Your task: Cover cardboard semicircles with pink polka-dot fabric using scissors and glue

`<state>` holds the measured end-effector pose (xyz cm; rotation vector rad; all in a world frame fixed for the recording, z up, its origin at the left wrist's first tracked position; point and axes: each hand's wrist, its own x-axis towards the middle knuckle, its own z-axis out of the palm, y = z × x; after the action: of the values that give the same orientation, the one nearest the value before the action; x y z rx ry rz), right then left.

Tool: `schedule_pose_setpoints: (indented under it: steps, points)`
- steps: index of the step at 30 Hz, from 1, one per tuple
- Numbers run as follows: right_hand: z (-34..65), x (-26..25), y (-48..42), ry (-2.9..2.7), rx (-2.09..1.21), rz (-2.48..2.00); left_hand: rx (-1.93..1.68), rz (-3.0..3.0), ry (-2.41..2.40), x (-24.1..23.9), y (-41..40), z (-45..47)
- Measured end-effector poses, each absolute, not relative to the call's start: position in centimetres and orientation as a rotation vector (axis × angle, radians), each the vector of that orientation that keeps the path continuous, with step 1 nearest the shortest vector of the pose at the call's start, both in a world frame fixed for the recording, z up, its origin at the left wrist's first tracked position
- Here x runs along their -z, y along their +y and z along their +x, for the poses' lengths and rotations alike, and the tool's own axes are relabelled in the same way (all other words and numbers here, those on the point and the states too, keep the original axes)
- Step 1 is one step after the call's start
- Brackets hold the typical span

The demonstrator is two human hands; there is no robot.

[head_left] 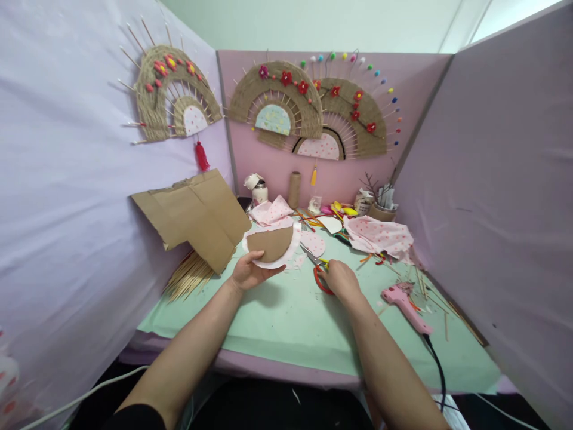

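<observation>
My left hand (253, 272) is closed on a half-circle of brown cardboard (271, 243) edged with a white fabric border. The thumb lies on the cardboard and the fingers are underneath. To the right, my right hand (342, 280) is closed at the handles of a pair of scissors (322, 280), red and yellow. Its fingers are partly hidden behind the hand. The blades point away to the upper left, toward a rounded piece of pink dotted fabric (313, 243) on the table. Small fabric scraps lie close to the blades.
A pink glue gun (407, 307) with a black cord lies at right, near loose sticks. Folded dotted fabric (380, 236) lies behind. On the left are a cardboard sheet (210, 221) and a bundle of thin sticks (190, 278). Decorated fans (277, 74) hang on the partitions.
</observation>
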<state>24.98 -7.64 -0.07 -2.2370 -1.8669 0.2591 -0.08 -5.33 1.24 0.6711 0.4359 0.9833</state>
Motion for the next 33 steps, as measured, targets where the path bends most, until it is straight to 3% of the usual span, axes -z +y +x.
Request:
schedule_pose_setpoints:
  steps: [5,9,12,23,33]
  points:
    - [24.9,-0.2,-7.6,-1.724,-0.204,-1.921,-0.860,0.641,0.403,-0.9,-5.4,-0.3]
    - [24.4,-1.3,-7.7,-1.429,-0.499,-1.274,-0.732,0.739,0.451,0.1,-5.2,-0.2]
    - [24.2,-2.0,-8.1,-1.334,-0.663,-1.063,-0.683,0.811,0.494,0.7,-5.0,0.1]
    - [24.1,-1.9,-8.1,-1.379,-0.628,-1.064,-0.731,0.849,0.599,0.5,-5.2,1.0]
    - [23.8,-2.1,-8.5,-1.429,-0.344,-1.075,-0.811,0.874,0.630,0.2,-5.5,1.6]
